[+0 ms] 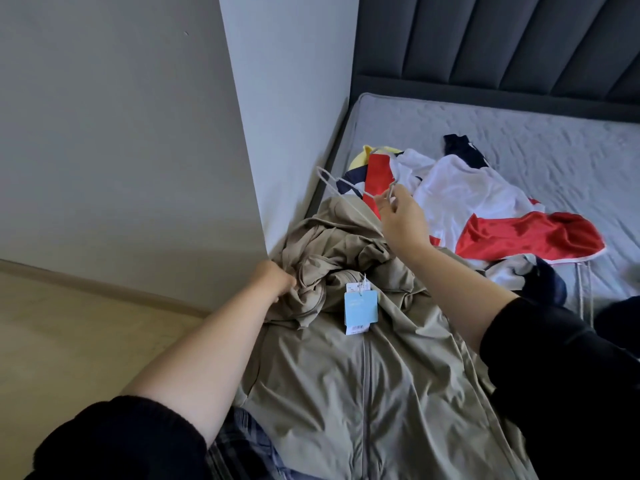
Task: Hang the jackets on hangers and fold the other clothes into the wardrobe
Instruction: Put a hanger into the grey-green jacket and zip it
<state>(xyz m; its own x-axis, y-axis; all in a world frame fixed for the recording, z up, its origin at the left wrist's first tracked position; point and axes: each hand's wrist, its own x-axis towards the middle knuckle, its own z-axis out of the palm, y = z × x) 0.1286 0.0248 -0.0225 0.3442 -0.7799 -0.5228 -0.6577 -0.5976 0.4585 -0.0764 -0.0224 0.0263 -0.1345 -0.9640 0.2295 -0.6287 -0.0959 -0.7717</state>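
Note:
A khaki zip jacket (pixel 374 386) lies spread on the bed in front of me, with a pale blue price tag (pixel 360 310) at its collar. My left hand (pixel 273 280) grips the bunched fabric at the jacket's left shoulder. My right hand (pixel 401 220) pinches the hook of a thin grey wire hanger (pixel 341 190); one end of the hanger sticks up past the collar, the rest lies under the fabric and my hand.
Behind the jacket a heap of clothes lies on the grey mattress (pixel 519 143): a white and red garment (pixel 491 216), a red and yellow piece (pixel 377 171), dark navy pieces (pixel 464 150). A dark padded headboard (pixel 502 46) stands behind; a wall corner (pixel 242 133) and wooden floor (pixel 69 341) are left.

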